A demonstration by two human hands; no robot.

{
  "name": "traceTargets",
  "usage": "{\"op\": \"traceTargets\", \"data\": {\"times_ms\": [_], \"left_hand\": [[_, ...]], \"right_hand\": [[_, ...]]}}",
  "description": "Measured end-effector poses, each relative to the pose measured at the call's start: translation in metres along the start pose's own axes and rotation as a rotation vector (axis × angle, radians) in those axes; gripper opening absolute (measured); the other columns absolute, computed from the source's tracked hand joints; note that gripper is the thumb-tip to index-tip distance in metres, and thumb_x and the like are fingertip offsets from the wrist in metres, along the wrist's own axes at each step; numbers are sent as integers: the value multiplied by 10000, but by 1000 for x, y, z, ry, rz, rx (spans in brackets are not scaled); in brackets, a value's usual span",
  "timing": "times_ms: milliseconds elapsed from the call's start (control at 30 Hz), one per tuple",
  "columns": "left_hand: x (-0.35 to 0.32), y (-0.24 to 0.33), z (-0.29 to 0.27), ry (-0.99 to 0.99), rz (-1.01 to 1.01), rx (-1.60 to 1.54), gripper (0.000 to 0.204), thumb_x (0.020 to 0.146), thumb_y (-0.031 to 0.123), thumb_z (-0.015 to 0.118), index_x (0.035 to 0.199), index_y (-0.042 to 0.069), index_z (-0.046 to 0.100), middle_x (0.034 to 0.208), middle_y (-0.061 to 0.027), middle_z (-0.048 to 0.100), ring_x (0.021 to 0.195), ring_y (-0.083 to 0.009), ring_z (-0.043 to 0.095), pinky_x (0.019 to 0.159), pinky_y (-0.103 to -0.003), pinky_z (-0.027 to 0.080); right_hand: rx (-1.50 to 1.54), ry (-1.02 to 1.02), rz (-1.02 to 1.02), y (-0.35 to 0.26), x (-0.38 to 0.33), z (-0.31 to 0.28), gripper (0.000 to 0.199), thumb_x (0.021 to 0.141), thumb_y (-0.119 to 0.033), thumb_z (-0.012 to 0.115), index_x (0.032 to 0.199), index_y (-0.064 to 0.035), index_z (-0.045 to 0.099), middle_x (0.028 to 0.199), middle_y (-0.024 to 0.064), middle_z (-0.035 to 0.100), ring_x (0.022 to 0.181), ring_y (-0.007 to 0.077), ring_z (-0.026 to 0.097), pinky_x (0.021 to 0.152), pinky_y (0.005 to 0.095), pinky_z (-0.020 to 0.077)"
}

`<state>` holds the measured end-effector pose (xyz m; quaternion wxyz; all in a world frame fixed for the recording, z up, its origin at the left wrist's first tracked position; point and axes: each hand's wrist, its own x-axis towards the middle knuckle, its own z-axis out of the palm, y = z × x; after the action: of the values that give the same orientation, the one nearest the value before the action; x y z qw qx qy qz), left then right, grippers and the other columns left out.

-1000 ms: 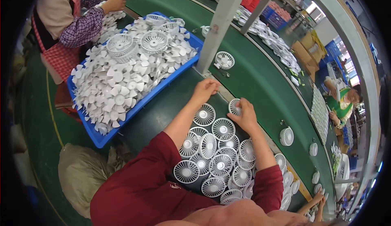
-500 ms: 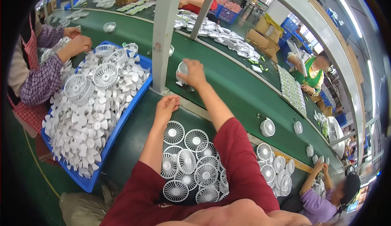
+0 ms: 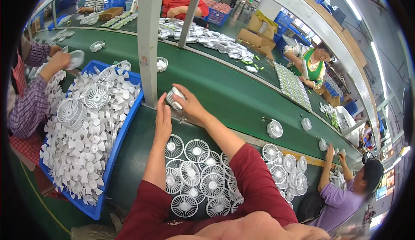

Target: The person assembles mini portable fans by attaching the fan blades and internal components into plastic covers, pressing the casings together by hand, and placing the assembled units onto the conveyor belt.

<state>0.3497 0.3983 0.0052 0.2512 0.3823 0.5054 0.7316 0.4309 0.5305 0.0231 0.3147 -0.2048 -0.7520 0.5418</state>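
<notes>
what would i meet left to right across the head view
Blue plastic bin → grey metal post → right hand holding white plastic fan part → white round slatted cage on green belt → co-worker's purple top

No readable text; pale mark (image 3: 175, 223) on maroon shirt (image 3: 149, 203) illegible.

Plastic fan guards (image 3: 196, 150) (faintly glossy), matt cloth sleeve (image 3: 255, 179)

- Left forearm (image 3: 154, 158) rises almost upright from its maroon sleeve (image 3: 149, 201), wrist nearly straight.
- Left grip (image 3: 163, 116) stands on edge, fingers extended upward, palm turned inward.
- Right forearm (image 3: 222, 135) slants up and leftward, bare beyond the sleeve.
- Right grip (image 3: 190, 106) bends its fingers in a hold, close beside the left.
</notes>
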Motion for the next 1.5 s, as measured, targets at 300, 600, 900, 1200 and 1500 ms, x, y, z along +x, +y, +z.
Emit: {"op": "traceTargets", "data": {"times_ms": [300,600,900,1200,1500], "left_hand": [[-9,48,9,95,269,-174,524,1063,366,240,1403,-4,390,1372,-140,465,1257,-229,466,1061,-352,358],[-13,62,6,-150,-437,-824,473,1035,417,398,1349,77,496,1288,-69,582,1162,-202,579,975,-366,481],[-25,85,22,-236,-413,-1016,515,1047,404,360,1481,127,338,1411,-84,474,1261,-233,503,1041,-402,443],[-1,29,-28,-291,-554,-1025,448,1024,380,451,1307,42,528,1303,-113,566,1193,-241,553,1010,-408,462],[-18,68,24,-437,-330,-957,482,1043,418,370,1401,100,420,1387,-58,476,1268,-198,458,1043,-366,376]], "right_hand": [[-252,-132,-369,-92,-51,27,707,971,-536,405,1488,-64,305,1450,203,366,1364,350,334,1126,405,266],[-630,-134,-553,-120,-70,-7,963,820,-702,521,1478,-31,308,1468,246,333,1380,408,301,1132,472,246],[-390,48,-475,-108,-83,-8,691,883,-397,564,1438,-37,366,1318,170,497,1246,358,412,1077,444,306],[-415,-107,-552,-118,-94,-2,824,735,-426,731,1398,-75,389,1359,172,431,1300,375,373,1097,471,297],[-272,243,-330,-121,-90,-11,697,812,-298,673,1413,-63,410,1347,203,472,1244,349,468,1059,402,368]]}}
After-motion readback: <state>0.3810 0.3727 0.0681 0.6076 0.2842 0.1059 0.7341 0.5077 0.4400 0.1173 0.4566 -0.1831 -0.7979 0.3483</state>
